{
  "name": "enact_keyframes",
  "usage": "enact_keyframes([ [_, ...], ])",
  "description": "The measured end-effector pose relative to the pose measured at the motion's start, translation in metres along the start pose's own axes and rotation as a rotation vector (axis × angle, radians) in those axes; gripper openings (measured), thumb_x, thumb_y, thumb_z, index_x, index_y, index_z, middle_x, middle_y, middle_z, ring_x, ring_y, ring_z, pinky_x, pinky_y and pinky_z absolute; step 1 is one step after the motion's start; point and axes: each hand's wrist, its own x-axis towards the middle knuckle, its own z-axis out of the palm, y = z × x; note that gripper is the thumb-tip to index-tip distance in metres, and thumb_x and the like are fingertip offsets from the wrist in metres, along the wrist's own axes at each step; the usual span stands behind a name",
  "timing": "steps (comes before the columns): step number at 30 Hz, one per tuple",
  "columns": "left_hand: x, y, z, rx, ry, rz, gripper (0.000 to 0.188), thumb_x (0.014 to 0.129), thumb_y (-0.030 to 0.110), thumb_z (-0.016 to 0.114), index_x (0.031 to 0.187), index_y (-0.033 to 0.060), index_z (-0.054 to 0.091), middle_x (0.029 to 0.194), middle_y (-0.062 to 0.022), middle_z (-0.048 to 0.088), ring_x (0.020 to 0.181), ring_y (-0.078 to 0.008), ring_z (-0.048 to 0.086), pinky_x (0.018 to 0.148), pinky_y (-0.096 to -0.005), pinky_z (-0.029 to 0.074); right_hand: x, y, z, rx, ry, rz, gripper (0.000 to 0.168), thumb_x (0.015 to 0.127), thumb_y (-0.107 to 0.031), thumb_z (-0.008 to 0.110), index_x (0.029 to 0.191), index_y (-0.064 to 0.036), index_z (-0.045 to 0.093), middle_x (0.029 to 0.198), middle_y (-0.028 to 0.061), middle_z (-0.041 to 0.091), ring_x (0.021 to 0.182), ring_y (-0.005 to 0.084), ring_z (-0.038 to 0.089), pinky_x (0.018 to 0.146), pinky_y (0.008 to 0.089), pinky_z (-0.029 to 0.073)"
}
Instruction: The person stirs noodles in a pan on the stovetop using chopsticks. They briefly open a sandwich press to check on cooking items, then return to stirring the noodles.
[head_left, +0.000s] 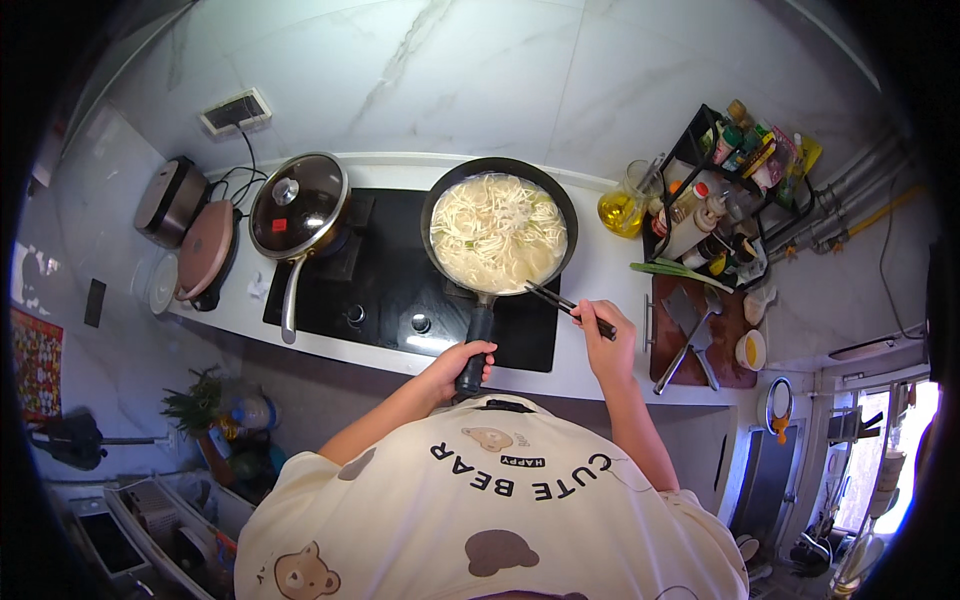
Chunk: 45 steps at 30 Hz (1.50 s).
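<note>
My left hand (463, 366) grips the black handle (480, 330) of a deep frying pan (498, 163) on the right side of the cooktop. Pale noodles (487, 225) in cloudy broth, with a few green pieces, fill the pan nearly to its rim. Dark chopsticks (555, 297) are held in my right hand (606, 337), just right of the pan handle. Their tips point at the near right rim of the pan, by the edge of the broth. Whether they touch the broth is hard to tell.
Left on the black glass cooktop (390, 300) stands a lidded pan (300, 206), its handle towards me. At right, a cutting board (664, 352) bears a cleaver (682, 311) and a metal spatula (686, 345). Behind are an oil jug (622, 214), a scallion (679, 271) and a condiment rack (694, 154).
</note>
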Motion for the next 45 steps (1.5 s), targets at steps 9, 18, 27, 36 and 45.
enact_keyframes([
  [9, 0.001, -0.001, -0.002, -0.002, 0.003, 0.016, 0.018, 0.084, 0.021, 0.067, 0.080, 0.0072, 0.056, 0.071, -0.0018, 0.058, 0.058, -0.0122, 0.056, 0.053, -0.0240, 0.049, 0.003, 0.000, 0.002, -0.082, -0.017, -0.046, 0.021, 0.091, -0.015, 0.063, 0.078, 0.000, 0.065, 0.065, 0.0078, 0.054, 0.055, 0.0147, 0.047, 0.053, 0.0263, 0.038],
  [18, 0.000, -0.001, -0.002, 0.008, -0.001, 0.020, 0.017, 0.085, 0.020, 0.066, 0.082, 0.0077, 0.055, 0.072, -0.0016, 0.058, 0.058, -0.0127, 0.056, 0.054, -0.0250, 0.049, 0.002, 0.000, 0.003, -0.115, -0.024, -0.077, 0.020, 0.091, -0.015, 0.062, 0.077, -0.001, 0.065, 0.064, 0.0083, 0.054, 0.055, 0.0164, 0.047, 0.052, 0.0275, 0.038],
  [27, -0.001, -0.002, -0.001, 0.011, 0.004, 0.042, 0.017, 0.085, 0.021, 0.066, 0.083, 0.0076, 0.056, 0.072, -0.0018, 0.058, 0.058, -0.0124, 0.057, 0.054, -0.0248, 0.050, 0.005, -0.002, 0.007, -0.133, -0.041, -0.075, 0.020, 0.091, -0.015, 0.063, 0.076, -0.002, 0.066, 0.064, 0.0078, 0.055, 0.052, 0.0153, 0.047, 0.050, 0.0273, 0.037],
  [36, 0.001, -0.003, -0.003, 0.017, 0.000, 0.040, 0.017, 0.086, 0.022, 0.066, 0.082, 0.0080, 0.056, 0.072, -0.0012, 0.058, 0.059, -0.0118, 0.057, 0.055, -0.0247, 0.050, 0.006, -0.003, 0.008, -0.132, -0.040, -0.067, 0.020, 0.091, -0.015, 0.062, 0.076, -0.002, 0.066, 0.064, 0.0078, 0.055, 0.052, 0.0151, 0.048, 0.050, 0.0272, 0.037],
  [45, 0.000, -0.002, -0.002, 0.039, -0.002, 0.046, 0.017, 0.085, 0.022, 0.066, 0.082, 0.0084, 0.056, 0.072, -0.0011, 0.058, 0.059, -0.0119, 0.057, 0.056, -0.0248, 0.050, 0.006, -0.002, 0.008, -0.132, -0.035, -0.063, 0.021, 0.091, -0.015, 0.062, 0.076, -0.002, 0.067, 0.064, 0.0083, 0.056, 0.053, 0.0166, 0.049, 0.051, 0.0278, 0.038],
])
